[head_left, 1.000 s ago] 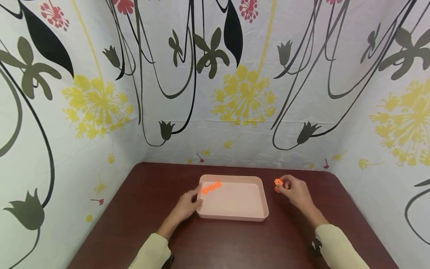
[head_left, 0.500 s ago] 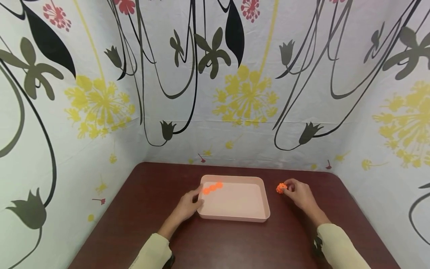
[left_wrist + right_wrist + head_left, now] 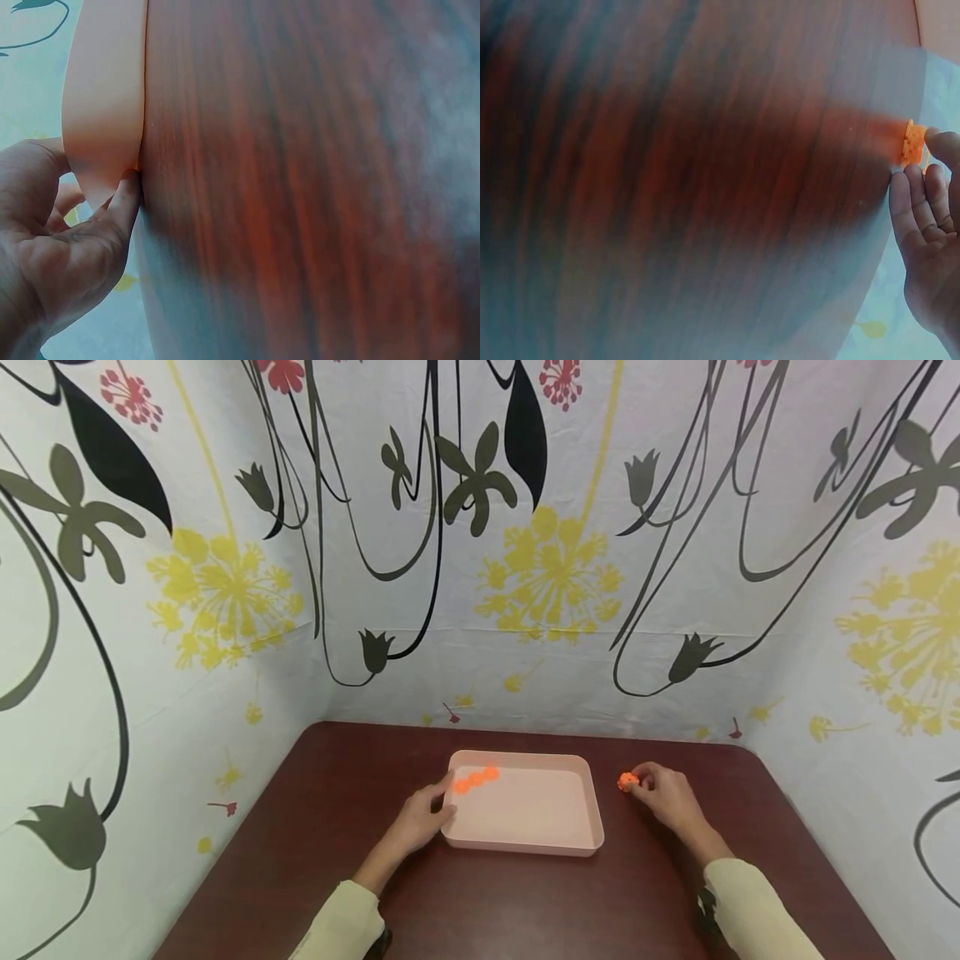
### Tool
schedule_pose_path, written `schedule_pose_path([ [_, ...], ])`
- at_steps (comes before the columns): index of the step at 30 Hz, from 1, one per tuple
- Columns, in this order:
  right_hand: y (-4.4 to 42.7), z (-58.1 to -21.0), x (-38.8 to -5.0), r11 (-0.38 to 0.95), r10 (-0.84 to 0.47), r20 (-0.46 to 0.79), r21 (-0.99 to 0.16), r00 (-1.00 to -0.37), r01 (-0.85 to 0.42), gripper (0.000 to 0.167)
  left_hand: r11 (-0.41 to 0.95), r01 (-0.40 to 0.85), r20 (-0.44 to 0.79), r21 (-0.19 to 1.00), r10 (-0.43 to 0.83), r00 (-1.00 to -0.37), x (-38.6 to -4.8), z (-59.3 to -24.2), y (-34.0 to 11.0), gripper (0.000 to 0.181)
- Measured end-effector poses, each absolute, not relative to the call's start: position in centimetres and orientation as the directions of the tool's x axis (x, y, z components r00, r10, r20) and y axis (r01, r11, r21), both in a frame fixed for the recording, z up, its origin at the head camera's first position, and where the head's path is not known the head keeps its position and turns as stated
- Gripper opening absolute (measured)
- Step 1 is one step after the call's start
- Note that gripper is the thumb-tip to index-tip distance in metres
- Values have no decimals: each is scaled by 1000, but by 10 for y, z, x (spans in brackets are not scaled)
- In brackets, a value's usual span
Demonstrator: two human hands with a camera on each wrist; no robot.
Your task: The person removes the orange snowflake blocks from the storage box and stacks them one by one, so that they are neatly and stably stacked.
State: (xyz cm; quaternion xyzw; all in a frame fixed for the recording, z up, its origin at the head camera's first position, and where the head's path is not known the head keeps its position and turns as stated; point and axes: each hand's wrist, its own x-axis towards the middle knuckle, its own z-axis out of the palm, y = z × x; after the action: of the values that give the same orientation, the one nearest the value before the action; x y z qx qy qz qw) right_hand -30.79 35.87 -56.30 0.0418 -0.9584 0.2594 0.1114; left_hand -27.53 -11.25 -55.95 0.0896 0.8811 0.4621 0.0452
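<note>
My left hand [image 3: 417,820] holds the left side of a shallow pale pink tray [image 3: 525,845]; in the left wrist view the thumb and fingers grip its wall [image 3: 105,90]. Several small bright orange pieces [image 3: 476,779] lie in a slanting row inside the tray, near its upper left corner. To the right of the tray, the thumb and fingers of my right hand [image 3: 667,793] pinch an orange flower-shaped piece [image 3: 627,782] just at the table top. In the right wrist view this orange piece [image 3: 912,144] looks thick, and the hand partly hides it. Whether it is one piece or a stack, I cannot tell.
Both the tray and the hands are on a dark reddish-brown wooden table [image 3: 495,902] with rounded far corners. Floral-print cloth [image 3: 420,552] hangs behind the table and along both sides.
The orange flower-shaped piece in my right hand has turned from upright to a flatter, more compact pose and come slightly nearer the table. My left hand stays on the tray.
</note>
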Motion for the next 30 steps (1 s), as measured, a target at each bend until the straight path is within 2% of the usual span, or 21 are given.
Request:
schedule_pose_path([
  [9,360,-565,-308,862,-27,248,-484,-968,-147,29,551,117,4,826,202,-979,-274,-560,-112,66],
  [18,358,-562,-307,866,-19,245,-481,-969,-138,40,552,79,-26,830,181,-983,-275,-557,-110,67],
  [30,316,-544,-307,829,-67,427,-480,-902,-288,46,550,68,-35,833,176,-984,-273,-557,-110,67],
])
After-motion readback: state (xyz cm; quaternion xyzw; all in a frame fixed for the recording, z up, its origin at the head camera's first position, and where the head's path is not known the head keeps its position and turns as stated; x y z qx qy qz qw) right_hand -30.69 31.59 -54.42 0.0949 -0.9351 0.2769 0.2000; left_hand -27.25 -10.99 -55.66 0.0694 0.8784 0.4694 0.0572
